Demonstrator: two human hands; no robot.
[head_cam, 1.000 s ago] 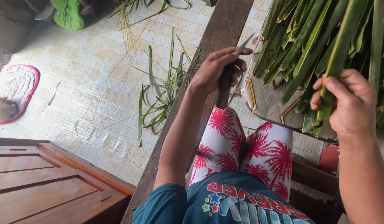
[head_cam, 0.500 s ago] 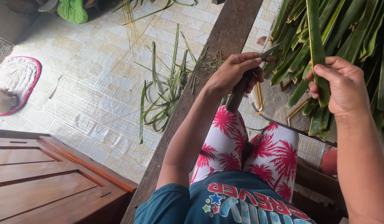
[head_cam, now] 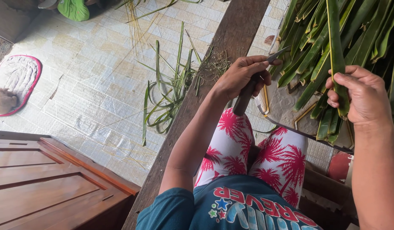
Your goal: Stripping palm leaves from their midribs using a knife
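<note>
Looking down past my own knees, I note the left hand (head_cam: pixel 241 76) clenched round a small knife (head_cam: pixel 252 83), dark handle pointing near, thin blade tip aimed far-right toward the leaves. My right hand (head_cam: pixel 361 96) grasps one long green palm leaf (head_cam: pixel 336 47), thumb across it, the leaf running up out of the far edge of view.

Edges and room: a dark wooden beam (head_cam: pixel 237 30) runs from far centre down to the near left of my leg, and my left forearm lies along it. Right of the beam, a heap of green leaves (head_cam: pixel 309 51) rests on a pale board (head_cam: pixel 282 104) with a dark near edge; my hands work just over that board, close together with little gap between knife tip and heap. Left of the beam the tiled floor (head_cam: pixel 86 85) is wide, with loose leaf strips (head_cam: pixel 167 93) scattered beside the beam. A brown wooden panel (head_cam: pixel 48 183) fills the near left corner.

Change since half a second ago: the right hand has moved slightly right and nearer, the held leaf now standing straighter; the knife hand is much where it was.

Other items: an oval grey mat with a red rim (head_cam: pixel 16 83) at the far left edge, a green cloth (head_cam: pixel 73 8) at the far top left, a red round object (head_cam: pixel 339 166) near right, partly hidden. Nothing like a package or sign is readable from here.
</note>
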